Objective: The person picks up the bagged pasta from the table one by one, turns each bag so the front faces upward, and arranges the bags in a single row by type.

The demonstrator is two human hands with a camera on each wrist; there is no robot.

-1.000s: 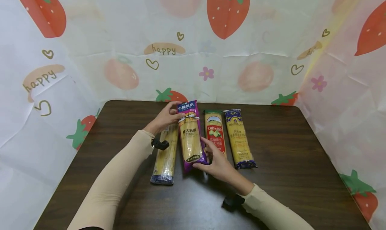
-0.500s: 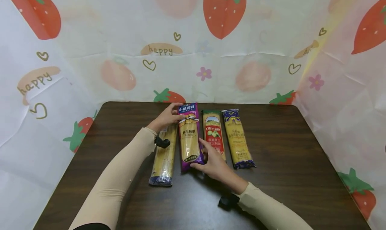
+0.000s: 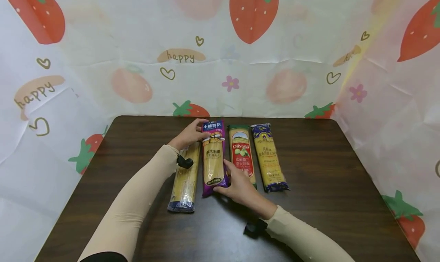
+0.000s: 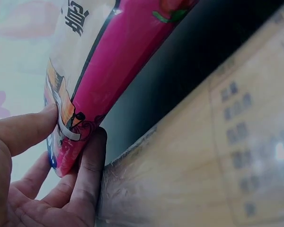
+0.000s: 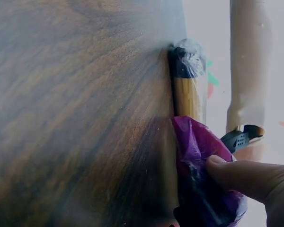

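Purple packet [image 3: 213, 159] in right grip [image 3: 240, 186] — red packet [image 3: 242, 149] partly hidden

Pasta packs [image 3: 213, 160] side by side, table [image 3: 319, 189] beneath, backdrop [image 3: 203, 76] behind

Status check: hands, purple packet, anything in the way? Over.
Left hand pinches purple packet at top. Right hand grips its lower end. Tight alongside: clear blue-ended packet to its left, red-labelled packet to its right.

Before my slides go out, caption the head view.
Left grip and right grip hold a purple pasta pack among three more packs on a dark table.
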